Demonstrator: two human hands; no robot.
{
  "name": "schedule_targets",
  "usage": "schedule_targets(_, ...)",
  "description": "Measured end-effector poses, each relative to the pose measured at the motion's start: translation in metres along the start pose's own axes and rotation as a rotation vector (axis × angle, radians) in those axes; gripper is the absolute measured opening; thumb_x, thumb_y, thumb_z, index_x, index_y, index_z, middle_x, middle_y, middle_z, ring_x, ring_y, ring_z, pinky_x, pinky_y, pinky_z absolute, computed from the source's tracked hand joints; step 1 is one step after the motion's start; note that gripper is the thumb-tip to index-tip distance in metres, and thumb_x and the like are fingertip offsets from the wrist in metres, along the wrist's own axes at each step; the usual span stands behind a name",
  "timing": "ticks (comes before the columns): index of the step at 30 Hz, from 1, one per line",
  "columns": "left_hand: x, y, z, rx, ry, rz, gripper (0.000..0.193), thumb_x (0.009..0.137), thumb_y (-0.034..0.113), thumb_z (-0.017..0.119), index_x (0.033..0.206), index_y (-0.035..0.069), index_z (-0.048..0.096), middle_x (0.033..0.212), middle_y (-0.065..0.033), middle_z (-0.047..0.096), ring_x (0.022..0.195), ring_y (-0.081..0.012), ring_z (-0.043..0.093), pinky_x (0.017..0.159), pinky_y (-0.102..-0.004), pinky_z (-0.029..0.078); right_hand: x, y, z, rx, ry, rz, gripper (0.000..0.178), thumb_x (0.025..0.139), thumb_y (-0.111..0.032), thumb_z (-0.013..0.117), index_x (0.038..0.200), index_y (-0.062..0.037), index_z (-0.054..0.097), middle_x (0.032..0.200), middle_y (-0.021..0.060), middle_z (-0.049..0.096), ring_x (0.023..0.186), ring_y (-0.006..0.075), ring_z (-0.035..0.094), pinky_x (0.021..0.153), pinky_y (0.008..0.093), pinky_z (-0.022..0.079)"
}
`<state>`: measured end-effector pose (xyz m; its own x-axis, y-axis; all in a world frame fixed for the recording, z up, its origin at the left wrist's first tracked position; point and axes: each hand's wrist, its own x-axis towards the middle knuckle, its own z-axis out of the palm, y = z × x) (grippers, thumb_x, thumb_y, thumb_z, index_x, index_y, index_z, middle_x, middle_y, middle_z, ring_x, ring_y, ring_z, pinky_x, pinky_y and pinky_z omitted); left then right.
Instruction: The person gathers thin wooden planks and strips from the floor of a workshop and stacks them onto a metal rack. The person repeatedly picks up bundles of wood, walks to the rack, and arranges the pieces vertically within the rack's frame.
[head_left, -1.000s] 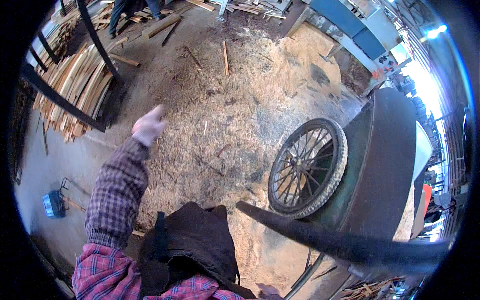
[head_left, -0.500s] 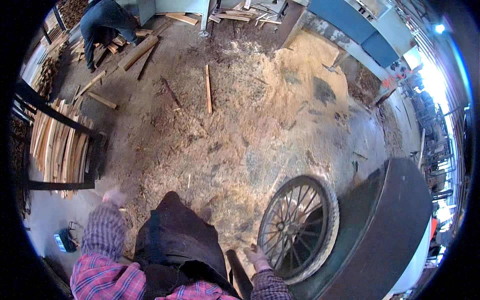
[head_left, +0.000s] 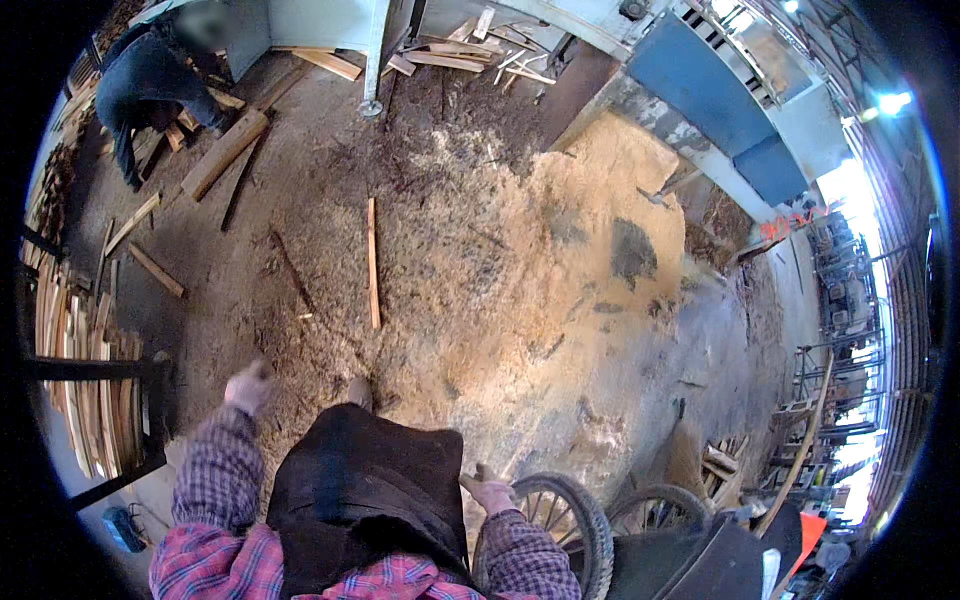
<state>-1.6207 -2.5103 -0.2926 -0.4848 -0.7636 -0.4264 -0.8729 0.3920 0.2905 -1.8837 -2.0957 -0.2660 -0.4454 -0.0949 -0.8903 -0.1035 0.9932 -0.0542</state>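
My left hand (head_left: 247,387), in a light glove, swings out over the sawdust-strewn floor at my left; it is blurred and nothing shows in it. My right hand (head_left: 490,492) is low at my right side with its fingers curled, right beside a spoked cart wheel (head_left: 562,520). A short dark end sticks up from its fist, and I cannot make out what it is. A second wheel (head_left: 650,505) and the dark cart body (head_left: 690,562) follow at the lower right. I wear a plaid shirt and a dark apron.
A big sawdust heap (head_left: 590,250) lies ahead on the right. A long wood strip (head_left: 373,262) and loose offcuts lie on the floor. Stacked slats in a black rack (head_left: 90,390) stand at my left. Another person (head_left: 150,80) bends over at the far left, by a blue machine (head_left: 720,90).
The view has moved forward across the floor toward the sawdust heap. My left arm has dropped from its raised position. The cart has slid to the lower right corner, behind me.
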Motion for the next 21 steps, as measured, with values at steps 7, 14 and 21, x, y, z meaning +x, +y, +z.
schedule_targets(7,0.178,0.22,-0.142,-0.231,0.117,0.068,0.058,0.073,0.05,0.057,0.119,0.014,0.051,0.106,-0.0114,0.06,0.099,-0.0279,0.056,0.084,-0.034,0.044,0.06,-0.143,-0.2,-0.35,-0.113,-0.047,0.073,0.071,-0.069,0.046,0.118,-0.0139,0.052,0.12,0.0086,0.053,0.113,0.0243,0.048,0.095,0.0412,0.034)
schedule_targets(14,0.145,0.252,-0.068,0.09,-0.613,-0.429,0.076,0.072,0.068,0.045,0.105,0.001,0.059,0.104,-0.0178,0.059,0.102,-0.028,0.054,0.088,-0.036,0.041,0.184,-0.159,-0.327,-0.573,-0.354,-0.201,0.078,0.069,-0.073,0.043,0.105,-0.0058,0.06,0.105,0.0137,0.06,0.101,0.0298,0.055,0.088,0.0354,0.039)
schedule_targets(21,0.118,0.211,0.107,-0.53,-0.732,-0.612,0.064,0.068,0.06,0.061,0.109,0.01,0.06,0.104,-0.014,0.061,0.095,-0.0241,0.059,0.084,-0.0315,0.043,0.238,-0.213,-0.384,-0.638,-0.558,-0.186,0.061,0.075,-0.059,0.049,0.106,-0.0081,0.06,0.106,0.0141,0.059,0.102,0.0298,0.053,0.088,0.0349,0.039)
